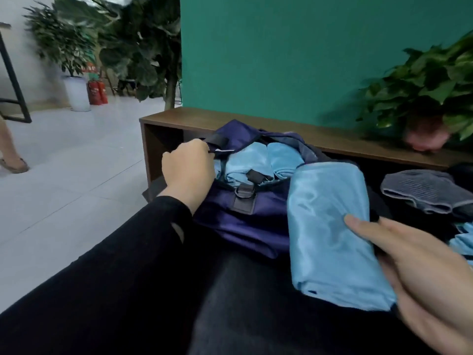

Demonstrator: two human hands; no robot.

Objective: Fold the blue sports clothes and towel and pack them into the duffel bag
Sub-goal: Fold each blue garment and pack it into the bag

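A dark purple duffel bag [238, 216] lies open in the middle, with folded light-blue items [258, 162] packed inside. My left hand [189, 170] grips the bag's left rim beside a black strap and holds the opening apart. My right hand [419, 267] holds a folded, shiny light-blue garment [330, 226] just right of the bag, thumb on top and fingers underneath. More light-blue cloth [463, 242] peeks out at the far right edge.
A grey ribbed garment [425, 190] lies on the dark surface to the right. A wooden bench [307, 134] runs along the green wall, with a potted plant [430, 98] on it. Tiled floor, plants and fire extinguishers [97, 92] are at left.
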